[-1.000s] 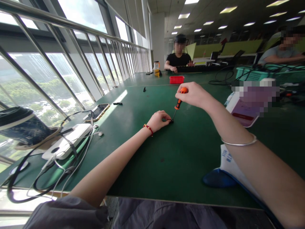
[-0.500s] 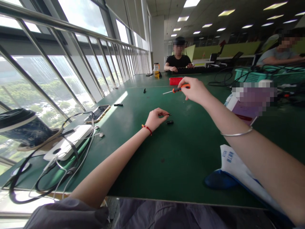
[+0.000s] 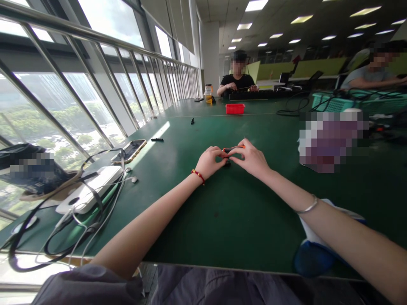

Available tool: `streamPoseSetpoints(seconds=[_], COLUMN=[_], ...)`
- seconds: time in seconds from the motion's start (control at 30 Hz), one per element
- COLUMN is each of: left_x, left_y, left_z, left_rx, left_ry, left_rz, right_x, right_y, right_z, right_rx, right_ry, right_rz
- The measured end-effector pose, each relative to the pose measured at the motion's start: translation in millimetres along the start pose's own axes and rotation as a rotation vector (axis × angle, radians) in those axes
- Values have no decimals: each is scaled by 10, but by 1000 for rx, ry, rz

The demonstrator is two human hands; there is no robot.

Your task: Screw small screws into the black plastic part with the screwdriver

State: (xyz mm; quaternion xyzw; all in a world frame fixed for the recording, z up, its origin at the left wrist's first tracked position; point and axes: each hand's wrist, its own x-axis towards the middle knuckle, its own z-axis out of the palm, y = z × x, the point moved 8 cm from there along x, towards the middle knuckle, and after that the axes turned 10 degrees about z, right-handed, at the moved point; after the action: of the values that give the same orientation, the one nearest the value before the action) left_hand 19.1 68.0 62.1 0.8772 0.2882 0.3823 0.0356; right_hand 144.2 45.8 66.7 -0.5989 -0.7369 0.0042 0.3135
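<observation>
My left hand (image 3: 210,161) and right hand (image 3: 251,161) meet at middle of green table (image 3: 241,220), fingertips nearly touching. Right fingers clamped on orange-handled screwdriver (image 3: 234,148), which lies roughly level above knuckles. Left fingertips pinched together; whatever sits between them too small to make out. Small black part (image 3: 227,163) on table just under both sets of fingertips, possibly touched. Red tray (image 3: 235,109) well beyond. Phone (image 3: 129,149) off to left.

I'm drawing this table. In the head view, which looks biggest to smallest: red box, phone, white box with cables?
1. white box, nearest the camera.
2. phone.
3. red box, far off, so true size is unsure.
</observation>
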Motion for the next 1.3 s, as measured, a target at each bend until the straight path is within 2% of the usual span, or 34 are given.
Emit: streamPoseSetpoints(seconds=[0.3,0.5,0.63,0.77,0.9,1.0,1.1,1.2,1.3], left_x=[1,6,16,9,-35,-64,-63,-40,-54], left_y=[41,111,116,51,-6,-23,-34,-136,-420], left_z=[38,68,35,-7,95,178,207,125,-137], left_rx=[-2,190,211,98,38,40,34,53,145], left_ry=[-18,-115,-111,-87,-187,-249,-260,-229,-160], left_rz=[11,61,50,-23,-70,-90,-95,-116,-204], right_x=[-17,-45,-53,-9,29,36,31,22,17], right_y=[78,62,49,214,475,576,592,581,574], right_z=[-31,-36,-45,-41,20,83,120,134,136], right_rx=[-27,-47,-38,-31,-35,-25,-28,-39,-54], right_ry=[-1,12,14,7,-13,-36,-61,-94,-115], right_rz=[6,-13,-24,96,235,266,270,273,276])
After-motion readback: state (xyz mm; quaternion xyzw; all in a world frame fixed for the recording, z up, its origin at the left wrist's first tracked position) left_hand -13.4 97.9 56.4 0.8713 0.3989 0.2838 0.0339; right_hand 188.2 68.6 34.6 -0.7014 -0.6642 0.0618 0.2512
